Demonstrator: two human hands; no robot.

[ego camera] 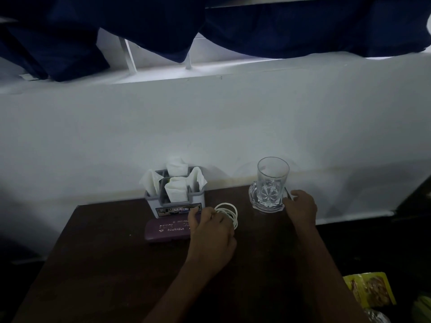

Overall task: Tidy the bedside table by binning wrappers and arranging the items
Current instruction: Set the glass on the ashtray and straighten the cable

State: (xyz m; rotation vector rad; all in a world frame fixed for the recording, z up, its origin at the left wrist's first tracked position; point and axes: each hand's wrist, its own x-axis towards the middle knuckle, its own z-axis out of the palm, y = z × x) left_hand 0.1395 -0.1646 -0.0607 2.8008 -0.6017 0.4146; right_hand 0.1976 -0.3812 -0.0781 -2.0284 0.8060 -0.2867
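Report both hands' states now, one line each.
Left hand: gripping the coiled white cable.
Right hand: touching the glass dish under the tumbler; grip cannot be told.

Clear glass tumbler [272,180]; dark matt wood table [105,264]; paper napkins [177,192].

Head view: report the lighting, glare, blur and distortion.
Head view is dim, lit mainly by a bright strip under the dark curtain; in the head view the dark table swallows detail; the glass shows soft highlights, no harsh glare; the white cable stands out; head-view edges bow from the wide angle.
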